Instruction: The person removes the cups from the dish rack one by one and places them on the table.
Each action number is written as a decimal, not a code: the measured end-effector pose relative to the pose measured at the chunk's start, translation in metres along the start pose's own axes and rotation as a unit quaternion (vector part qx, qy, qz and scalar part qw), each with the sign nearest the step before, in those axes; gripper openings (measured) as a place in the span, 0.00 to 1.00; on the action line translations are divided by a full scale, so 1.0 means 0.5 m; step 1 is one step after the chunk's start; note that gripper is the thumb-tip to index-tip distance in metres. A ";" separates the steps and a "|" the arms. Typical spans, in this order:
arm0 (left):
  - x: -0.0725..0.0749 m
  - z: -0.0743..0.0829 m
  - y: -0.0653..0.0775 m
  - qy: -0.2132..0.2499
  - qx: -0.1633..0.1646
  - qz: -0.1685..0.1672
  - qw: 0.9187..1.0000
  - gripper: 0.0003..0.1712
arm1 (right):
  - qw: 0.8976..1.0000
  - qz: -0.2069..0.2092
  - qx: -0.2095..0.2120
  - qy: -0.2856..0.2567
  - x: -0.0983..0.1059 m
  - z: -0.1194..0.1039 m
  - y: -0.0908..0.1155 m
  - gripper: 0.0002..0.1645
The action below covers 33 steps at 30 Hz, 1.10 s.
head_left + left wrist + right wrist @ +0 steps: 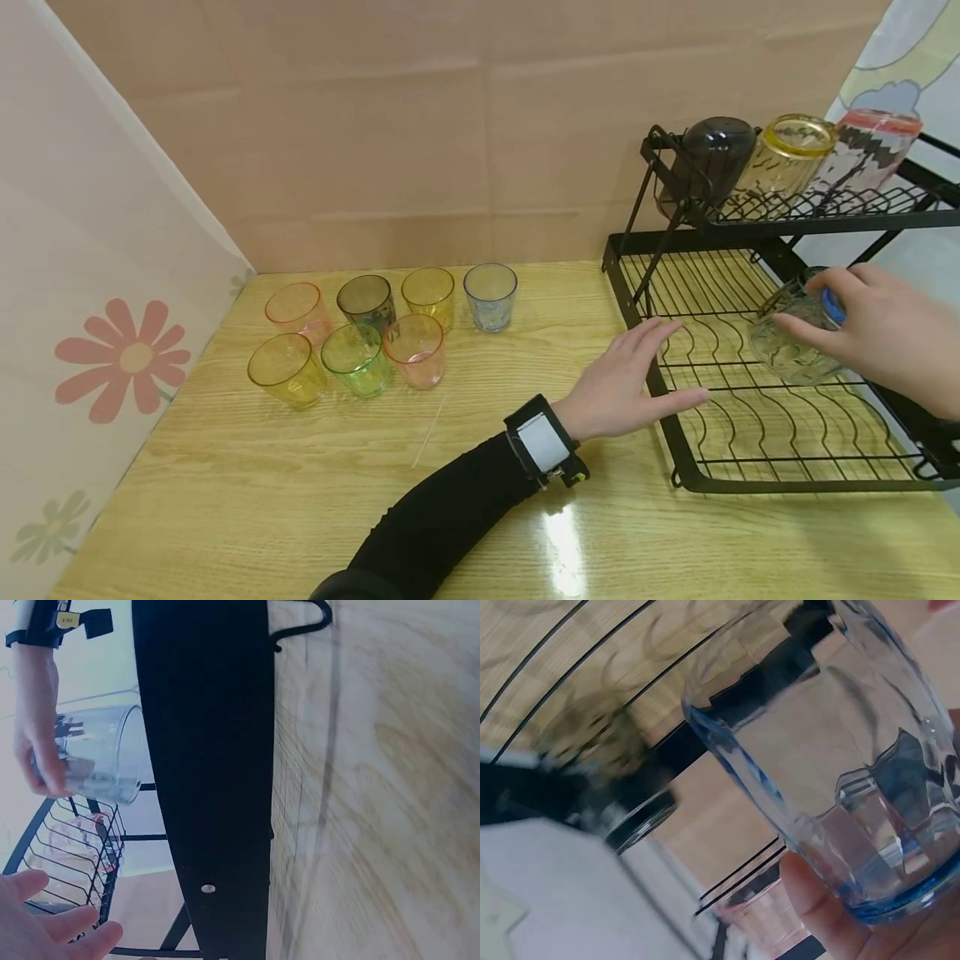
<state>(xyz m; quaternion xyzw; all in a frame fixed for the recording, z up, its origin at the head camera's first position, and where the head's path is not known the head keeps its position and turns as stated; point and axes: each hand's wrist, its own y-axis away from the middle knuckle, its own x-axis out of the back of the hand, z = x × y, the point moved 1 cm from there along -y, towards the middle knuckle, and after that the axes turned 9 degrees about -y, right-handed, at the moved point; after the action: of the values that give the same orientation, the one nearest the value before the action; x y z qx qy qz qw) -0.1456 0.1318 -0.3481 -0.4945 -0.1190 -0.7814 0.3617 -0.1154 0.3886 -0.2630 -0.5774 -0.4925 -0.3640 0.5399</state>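
My right hand grips a clear glass by its blue-tinted base, above the lower tier of a black wire dish rack. In the head view the glass is tilted, its base toward the palm. Behind it, partly hidden, is another glass with a dark base, blurred in the right wrist view. My left hand is over the rack's left rail, fingers straight and spread, holding nothing. In the left wrist view its fingers show at the lower left.
The upper tier bears upturned glasses: a dark one, a yellow one and a pink one. Several coloured glasses, such as a green one and a bluish one, stand upright on the wooden table.
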 end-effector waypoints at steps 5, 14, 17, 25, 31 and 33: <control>0.001 -0.007 0.001 0.099 0.004 0.027 0.995 0.44 | 0.998 0.032 0.027 -0.042 -0.004 -0.059 0.000 0.32; 0.007 -0.035 0.013 0.305 0.036 0.094 0.947 0.38 | 0.978 0.110 0.100 -0.144 -0.037 -0.147 -0.008 0.28; 0.010 -0.040 0.015 0.382 0.056 0.112 0.916 0.37 | 0.963 0.142 0.139 -0.182 -0.053 -0.174 -0.015 0.26; 0.025 -0.019 0.014 0.594 0.112 0.136 0.785 0.35 | 0.926 0.180 0.202 -0.262 -0.084 -0.234 -0.027 0.36; 0.036 -0.005 0.014 0.653 0.118 0.155 0.732 0.33 | 0.919 0.186 0.206 -0.281 -0.094 -0.260 -0.031 0.43; 0.037 -0.005 0.015 0.656 0.118 0.168 0.726 0.32 | 0.918 0.181 0.210 -0.284 -0.098 -0.265 -0.032 0.43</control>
<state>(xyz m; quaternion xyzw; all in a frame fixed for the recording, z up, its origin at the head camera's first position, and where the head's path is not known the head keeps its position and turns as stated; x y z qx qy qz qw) -0.1469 0.1171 -0.3347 0.1763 0.1414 -0.8171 0.5303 -0.1281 0.2489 -0.2853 -0.6092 -0.5771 0.0315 0.5430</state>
